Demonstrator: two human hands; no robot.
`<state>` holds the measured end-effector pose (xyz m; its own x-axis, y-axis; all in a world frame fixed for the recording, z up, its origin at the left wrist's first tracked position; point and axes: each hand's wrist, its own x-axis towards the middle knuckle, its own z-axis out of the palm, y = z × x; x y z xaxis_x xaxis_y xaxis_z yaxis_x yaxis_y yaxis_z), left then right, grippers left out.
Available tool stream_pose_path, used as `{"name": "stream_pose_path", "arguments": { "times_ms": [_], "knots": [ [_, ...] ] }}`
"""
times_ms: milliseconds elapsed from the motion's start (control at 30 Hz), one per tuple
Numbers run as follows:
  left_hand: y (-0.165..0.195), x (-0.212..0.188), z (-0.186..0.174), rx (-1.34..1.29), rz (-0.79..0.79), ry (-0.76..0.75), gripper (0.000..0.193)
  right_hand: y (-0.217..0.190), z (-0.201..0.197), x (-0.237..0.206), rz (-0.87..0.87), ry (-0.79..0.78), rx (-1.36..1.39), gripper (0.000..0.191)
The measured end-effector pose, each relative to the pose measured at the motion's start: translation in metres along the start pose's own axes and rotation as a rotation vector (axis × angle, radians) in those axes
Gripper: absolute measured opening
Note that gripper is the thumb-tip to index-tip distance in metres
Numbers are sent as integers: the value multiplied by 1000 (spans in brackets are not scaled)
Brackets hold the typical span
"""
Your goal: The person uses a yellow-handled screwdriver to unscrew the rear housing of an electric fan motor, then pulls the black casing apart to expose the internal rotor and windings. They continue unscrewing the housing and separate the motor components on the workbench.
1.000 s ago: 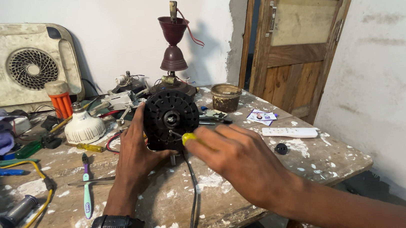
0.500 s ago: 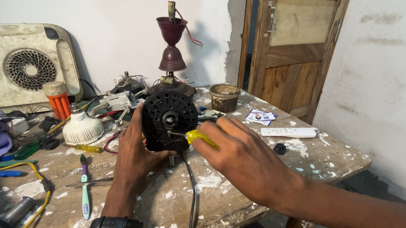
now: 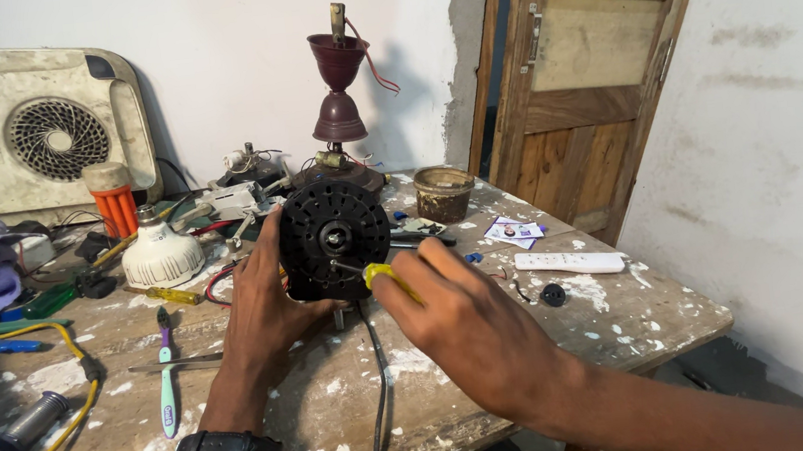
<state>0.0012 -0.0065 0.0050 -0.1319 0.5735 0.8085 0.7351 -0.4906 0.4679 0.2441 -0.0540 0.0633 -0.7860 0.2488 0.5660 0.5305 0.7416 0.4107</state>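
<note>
On the paint-spattered wooden table (image 3: 498,384), left hand (image 3: 266,304) grips motor (image 3: 334,239); right hand (image 3: 462,324) pinches screwdriver (image 3: 377,274).

On the paint-spattered wooden surface (image 3: 458,389), the left hand (image 3: 266,304) steadies a round black motor housing (image 3: 334,239) standing on edge near the middle, fingers wrapped around its left side. The right hand (image 3: 471,323) grips a yellow-handled screwdriver (image 3: 375,273), its tip set against the housing's face just below the hub. A white bulb (image 3: 161,253) stands toward the back left, a white remote (image 3: 570,262) lies toward the right edge, and a toothbrush (image 3: 166,371) lies near the front left.
</note>
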Motion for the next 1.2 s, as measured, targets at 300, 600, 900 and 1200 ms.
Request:
{"name": "stream_pose_path", "arguments": {
  "times_ms": [300,600,900,1200],
  "knots": [
    [1,-1,0,42,-5,-2,131,-6,-2,9,101,-75,67,46],
    [0,-1,0,49,44,22,130,1,-6,2,-71,156,69,54],
    [-5,0,1,30,44,8,129,4,-19,17,472,-448,84,55],
    [-1,-1,-1,8,44,8,129,6,-12,10,43,215,338,33]
  ]
}}
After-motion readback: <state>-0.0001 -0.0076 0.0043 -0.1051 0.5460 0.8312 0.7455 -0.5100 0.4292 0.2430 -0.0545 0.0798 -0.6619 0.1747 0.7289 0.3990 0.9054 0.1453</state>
